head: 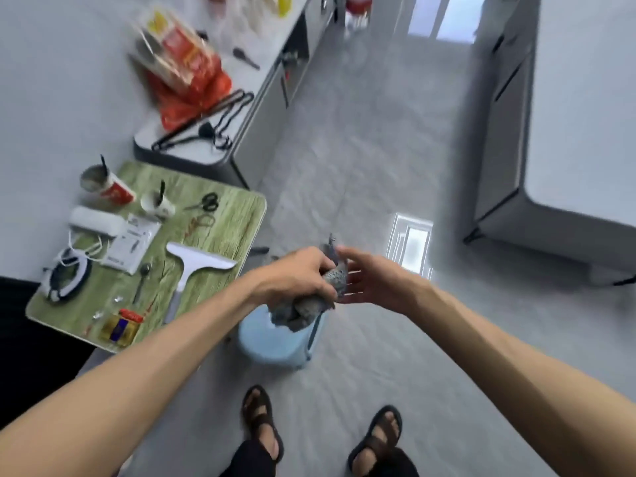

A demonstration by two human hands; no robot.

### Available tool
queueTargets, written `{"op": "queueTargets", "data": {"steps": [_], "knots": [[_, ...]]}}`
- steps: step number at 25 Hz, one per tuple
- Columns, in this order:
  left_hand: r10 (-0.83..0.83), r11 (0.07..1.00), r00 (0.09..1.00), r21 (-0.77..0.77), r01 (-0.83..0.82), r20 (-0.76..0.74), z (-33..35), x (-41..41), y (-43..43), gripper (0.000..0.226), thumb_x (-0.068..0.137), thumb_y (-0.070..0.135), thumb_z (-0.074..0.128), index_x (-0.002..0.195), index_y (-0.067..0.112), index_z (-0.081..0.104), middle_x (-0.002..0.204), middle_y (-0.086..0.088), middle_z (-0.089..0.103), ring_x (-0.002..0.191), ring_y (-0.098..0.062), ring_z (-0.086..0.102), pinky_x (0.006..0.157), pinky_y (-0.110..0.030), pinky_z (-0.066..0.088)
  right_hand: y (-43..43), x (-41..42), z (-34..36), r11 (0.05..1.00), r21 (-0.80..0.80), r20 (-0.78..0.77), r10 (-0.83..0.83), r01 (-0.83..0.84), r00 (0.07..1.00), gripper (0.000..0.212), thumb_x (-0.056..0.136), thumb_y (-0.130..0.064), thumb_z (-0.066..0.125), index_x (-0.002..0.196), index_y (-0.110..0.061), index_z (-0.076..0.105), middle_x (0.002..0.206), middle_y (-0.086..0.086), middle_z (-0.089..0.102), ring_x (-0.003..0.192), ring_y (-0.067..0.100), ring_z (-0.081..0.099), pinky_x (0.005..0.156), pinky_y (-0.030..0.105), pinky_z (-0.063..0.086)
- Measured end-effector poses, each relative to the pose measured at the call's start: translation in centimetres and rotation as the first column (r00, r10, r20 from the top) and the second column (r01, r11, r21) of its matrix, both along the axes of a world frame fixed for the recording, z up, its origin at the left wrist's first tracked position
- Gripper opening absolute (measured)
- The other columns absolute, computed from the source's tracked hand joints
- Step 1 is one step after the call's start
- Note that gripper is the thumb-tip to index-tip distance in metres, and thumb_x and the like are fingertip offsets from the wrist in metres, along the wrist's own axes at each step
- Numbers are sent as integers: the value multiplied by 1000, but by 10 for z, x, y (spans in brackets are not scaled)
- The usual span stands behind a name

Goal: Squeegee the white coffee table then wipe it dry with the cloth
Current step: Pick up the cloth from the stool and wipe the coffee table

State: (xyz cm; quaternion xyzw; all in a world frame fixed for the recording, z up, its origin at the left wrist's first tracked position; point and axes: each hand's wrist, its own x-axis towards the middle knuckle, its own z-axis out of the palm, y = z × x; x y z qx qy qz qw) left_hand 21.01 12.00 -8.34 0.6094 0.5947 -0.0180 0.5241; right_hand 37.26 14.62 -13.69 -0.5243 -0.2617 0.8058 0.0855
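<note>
My left hand point(296, 273) is shut on a grey cloth point(311, 306), bunched up and hanging above a light blue stool point(275, 342). Beside it my right hand point(370, 280) is held with fingers spread, its fingertips touching or nearly touching the cloth. A white squeegee point(192, 266) lies on the green wood-grain side table point(227, 201) at left, with its blade end toward the far side. The white coffee table point(585, 115) stands at the far right, with its top bare.
On the green table: red cup point(110, 189), white cup point(156, 203), scissors point(206, 203), paper roll point(96, 222), spoon point(142, 280), small jar point(120, 327). A grey cabinet point(213, 132) behind carries hangers and red bags. Grey tile floor lies between; my sandalled feet point(261, 421) stand below.
</note>
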Motion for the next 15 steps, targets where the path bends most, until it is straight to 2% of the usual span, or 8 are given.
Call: {"op": "queueTargets", "data": {"steps": [3, 5, 6, 7, 9, 11, 13, 15], "knots": [[98, 986, 953, -158, -54, 286, 78, 60, -4, 16, 80, 8, 70, 95, 4, 66, 81, -5, 67, 76, -11, 61, 68, -22, 52, 5, 59, 88, 986, 160, 107, -73, 55, 992, 8, 88, -9, 56, 87, -3, 62, 80, 15, 61, 69, 26, 59, 73, 40, 52], [194, 971, 891, -212, -113, 411, 121, 97, -1, 33, 83, 2, 69, 116, 3, 62, 99, -11, 70, 88, -16, 68, 75, -21, 55, 7, 106, 137, 939, 341, 213, -122, 43, 969, 14, 83, -2, 54, 71, -8, 57, 71, 14, 53, 66, 26, 52, 65, 37, 43], [170, 985, 909, -82, -149, 381, 137, 113, 7, 43, 81, 3, 70, 123, 6, 60, 107, -12, 71, 91, -17, 69, 78, -24, 57, 10, 130, 158, 902, 431, 270, -99, -28, 958, 18, 82, -3, 54, 66, -12, 55, 68, 12, 53, 65, 24, 50, 63, 35, 40], [101, 979, 960, 147, -143, 261, 150, 128, 16, 51, 79, 7, 73, 128, 10, 58, 114, -11, 69, 93, -16, 69, 81, -27, 57, 12, 154, 176, 856, 499, 337, -46, -137, 940, 20, 80, -6, 53, 63, -15, 54, 67, 10, 54, 64, 22, 50, 62, 33, 38], [-36, 835, 992, 542, 95, -118, 168, 151, 37, 72, 73, 20, 79, 139, 20, 48, 134, -7, 58, 112, -17, 61, 98, -35, 49, 18, 195, 201, 735, 564, 468, 91, -377, 879, 22, 79, -10, 53, 58, -16, 51, 64, 4, 54, 62, 17, 47, 61, 31, 37], [-260, 739, 935, 574, 353, -241, 181, 191, 61, 84, 69, 27, 81, 143, 26, 41, 150, 2, 40, 136, -15, 39, 114, -34, 32, 32, 236, 225, 611, 582, 541, 202, -537, 816, 24, 78, -9, 53, 56, -18, 48, 60, -1, 50, 58, 15, 44, 59, 33, 35], [-440, 756, 878, 451, 475, -186, 184, 235, 88, 65, 68, 31, 81, 128, 30, 56, 136, 13, 51, 130, -8, 43, 109, -32, 35, 47, 277, 239, 528, 588, 582, 249, -612, 774, 22, 79, -9, 52, 59, -17, 54, 61, -1, 52, 59, 14, 45, 61, 35, 38], [-499, 785, 860, 366, 499, -104, 182, 276, 117, 27, 69, 35, 80, 90, 27, 65, 87, 13, 66, 86, -6, 61, 78, -34, 48, 65, 316, 246, 496, 599, 600, 242, -629, 763, 17, 79, -11, 50, 76, -12, 66, 68, 8, 61, 62, 13, 50, 63, 35, 43]]}}
